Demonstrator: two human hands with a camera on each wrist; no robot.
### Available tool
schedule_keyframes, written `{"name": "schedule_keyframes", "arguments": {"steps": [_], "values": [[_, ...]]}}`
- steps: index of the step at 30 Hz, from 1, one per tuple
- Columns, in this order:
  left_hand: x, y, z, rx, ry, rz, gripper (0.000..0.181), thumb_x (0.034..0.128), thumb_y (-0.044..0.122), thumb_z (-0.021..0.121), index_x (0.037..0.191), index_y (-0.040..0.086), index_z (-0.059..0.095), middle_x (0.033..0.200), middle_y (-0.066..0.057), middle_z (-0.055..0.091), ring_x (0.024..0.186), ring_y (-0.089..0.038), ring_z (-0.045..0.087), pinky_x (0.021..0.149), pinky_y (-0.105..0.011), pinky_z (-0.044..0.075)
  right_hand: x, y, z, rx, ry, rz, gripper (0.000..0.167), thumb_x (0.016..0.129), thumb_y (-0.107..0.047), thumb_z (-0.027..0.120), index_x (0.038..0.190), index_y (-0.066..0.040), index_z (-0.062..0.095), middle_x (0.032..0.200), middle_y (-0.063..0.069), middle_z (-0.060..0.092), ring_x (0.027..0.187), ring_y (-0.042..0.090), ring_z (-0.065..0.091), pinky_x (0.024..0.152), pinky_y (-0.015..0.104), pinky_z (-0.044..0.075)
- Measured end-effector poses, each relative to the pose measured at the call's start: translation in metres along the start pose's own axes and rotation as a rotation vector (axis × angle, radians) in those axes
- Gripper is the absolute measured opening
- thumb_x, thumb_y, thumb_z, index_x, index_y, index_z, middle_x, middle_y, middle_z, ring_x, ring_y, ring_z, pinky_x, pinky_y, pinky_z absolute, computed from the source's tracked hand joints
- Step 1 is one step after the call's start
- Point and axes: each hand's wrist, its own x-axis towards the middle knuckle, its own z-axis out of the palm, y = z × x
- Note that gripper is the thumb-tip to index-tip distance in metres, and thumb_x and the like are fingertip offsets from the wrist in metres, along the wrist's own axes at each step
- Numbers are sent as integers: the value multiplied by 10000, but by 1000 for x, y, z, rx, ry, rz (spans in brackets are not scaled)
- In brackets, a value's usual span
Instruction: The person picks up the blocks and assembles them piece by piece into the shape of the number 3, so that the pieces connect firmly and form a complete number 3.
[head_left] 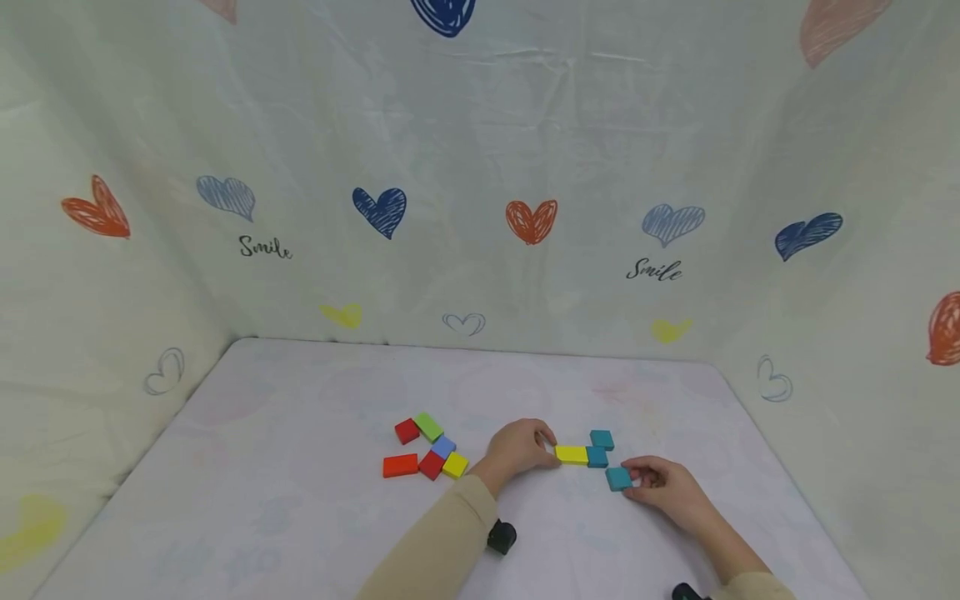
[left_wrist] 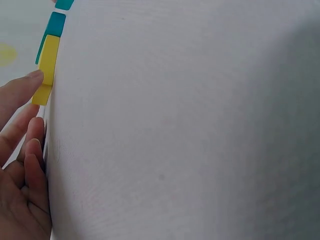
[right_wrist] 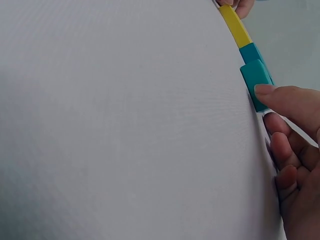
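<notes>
My left hand (head_left: 520,447) pinches the left end of a long yellow block (head_left: 572,455) between thumb and fingers; in the left wrist view a step shows in the yellow (left_wrist: 48,59) near the thumb. Against its right end lies a teal block (head_left: 597,457), with another teal block (head_left: 602,439) just behind. A third teal block (head_left: 618,478), in front and to the right, is pinched at its right side by my right hand (head_left: 670,492). The right wrist view shows the thumb on this teal block (right_wrist: 255,85); whether it touches the middle teal one I cannot tell.
Left of my left hand lies a group of blocks: a long orange-red one (head_left: 401,466), two red, a green (head_left: 429,427), a blue (head_left: 443,447) and a yellow (head_left: 455,465). A patterned curtain (head_left: 465,275) stands behind the white table (head_left: 300,533).
</notes>
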Motion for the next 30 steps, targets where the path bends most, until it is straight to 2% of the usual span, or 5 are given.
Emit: {"name": "schedule_keyframes", "arguments": {"steps": [9,22,30], "values": [[-1,-1,4,-3,8,-1,206,757,282,848,873,234,685,713,69,529,645,-117,476,619,-262,382,1,3,3,-14,20,0,408,744,-117,836,1116,-33,691,858,16,600,739,175,484,600,247,412],[0,-1,1,15,10,10,192,767,285,840,876,233,690,715,77,530,651,-108,476,628,-258,385,1,-1,5,-19,30,-30,409,757,-131,835,1125,-26,691,885,15,609,737,177,466,597,245,402],[0,-1,1,21,6,11,192,770,295,838,879,237,691,714,83,530,653,-101,478,629,-253,383,1,-1,7,-6,38,-16,406,754,-111,833,1127,-31,693,891,22,609,736,176,467,596,243,400]]}}
